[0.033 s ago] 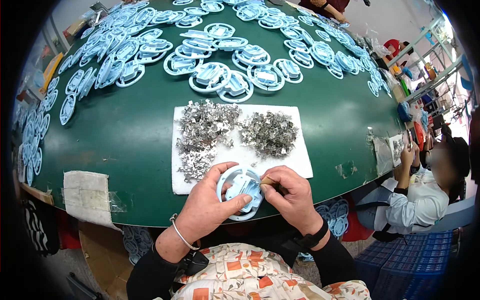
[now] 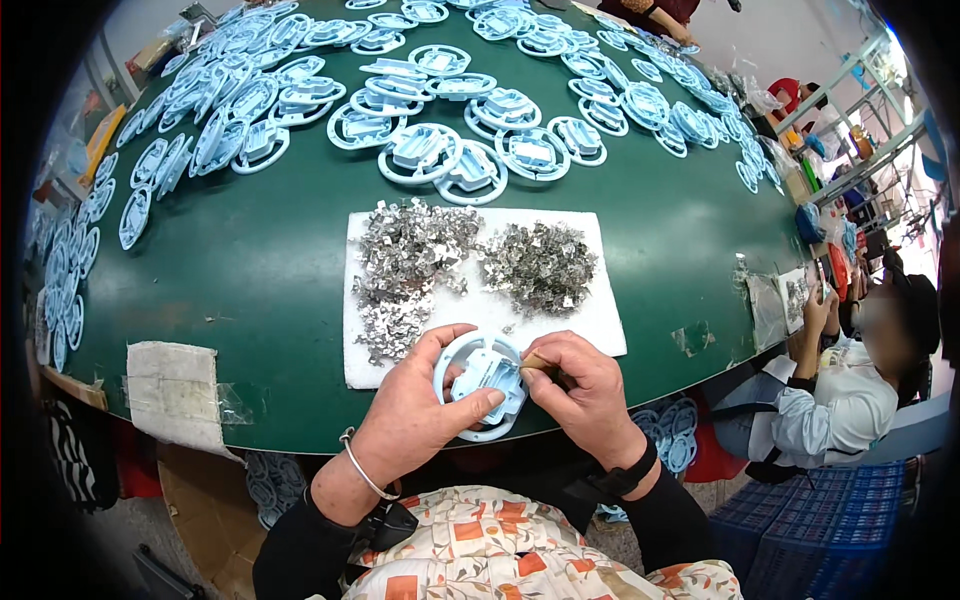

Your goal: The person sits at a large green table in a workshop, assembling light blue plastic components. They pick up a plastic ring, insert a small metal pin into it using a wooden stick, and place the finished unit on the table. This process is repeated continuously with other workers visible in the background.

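Near the table's front edge, my left hand [image 2: 405, 418] grips a light blue round plastic part [image 2: 490, 374] with a raised block in its middle, the thumb lying across its lower face. Against the right side of that block, my right hand [image 2: 585, 395] is closed in a pinch between thumb and forefinger. A tan strip [image 2: 537, 360] shows at those fingertips; anything smaller between them is hidden. Just beyond my hands lies a white foam board [image 2: 470, 318], bearing a pile of shiny small metal clips [image 2: 412, 255] on the left and a darker metal pile [image 2: 540, 268] on the right.
Many more blue plastic parts [image 2: 420, 150] are heaped across the far side of the green table [image 2: 285, 270]. A pale cloth patch [image 2: 175, 393] is taped at the left front edge. To the right sits a co-worker [image 2: 835, 400]; blue crates [image 2: 810, 520] stand below.
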A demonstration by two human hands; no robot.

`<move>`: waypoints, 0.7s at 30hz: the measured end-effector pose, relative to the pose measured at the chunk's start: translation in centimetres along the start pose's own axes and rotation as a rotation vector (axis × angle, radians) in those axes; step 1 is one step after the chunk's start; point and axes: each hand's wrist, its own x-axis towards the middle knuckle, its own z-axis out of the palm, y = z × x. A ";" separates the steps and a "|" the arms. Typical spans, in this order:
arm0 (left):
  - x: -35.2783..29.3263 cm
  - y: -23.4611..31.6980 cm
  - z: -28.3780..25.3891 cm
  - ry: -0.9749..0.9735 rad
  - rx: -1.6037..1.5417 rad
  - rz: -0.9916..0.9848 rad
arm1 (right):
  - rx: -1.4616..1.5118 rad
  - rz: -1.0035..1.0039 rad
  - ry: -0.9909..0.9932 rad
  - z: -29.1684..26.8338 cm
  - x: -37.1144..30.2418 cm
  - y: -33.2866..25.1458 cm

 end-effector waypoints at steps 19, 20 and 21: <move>0.0 0.5 -0.3 -0.016 0.163 0.017 | -0.316 -0.003 -0.019 -0.1 0.3 -3.0; 0.1 0.2 -0.3 -0.016 0.161 0.027 | -0.341 -0.042 -0.040 -0.1 0.1 -2.9; 0.1 0.0 -0.4 -0.016 0.160 0.036 | -0.365 -0.082 -0.061 -0.3 -0.1 -2.8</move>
